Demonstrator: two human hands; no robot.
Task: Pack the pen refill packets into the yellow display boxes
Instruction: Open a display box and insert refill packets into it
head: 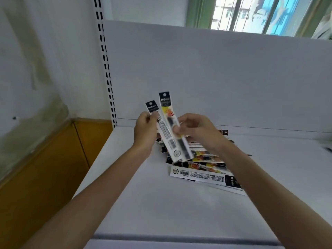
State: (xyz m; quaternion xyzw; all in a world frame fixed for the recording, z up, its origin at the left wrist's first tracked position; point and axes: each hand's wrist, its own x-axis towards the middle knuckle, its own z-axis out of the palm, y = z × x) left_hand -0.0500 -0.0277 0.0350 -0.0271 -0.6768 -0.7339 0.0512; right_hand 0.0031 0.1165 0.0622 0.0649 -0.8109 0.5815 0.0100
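Left hand [145, 131] pinches a white-backed refill packet [168, 139], right hand [196, 129] pinches a yellow-fronted packet [166, 106] just beside it, both held upright above the packet pile [204, 168] lying on the white shelf [143, 203]

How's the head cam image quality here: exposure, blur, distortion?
Head view: the window is blown out at top right; the wide-angle lens bows the slotted upright and the shelf edges; the held packets in the left hand and right hand are soft, small print unreadable; the light is even, with faint shadows under the pile.
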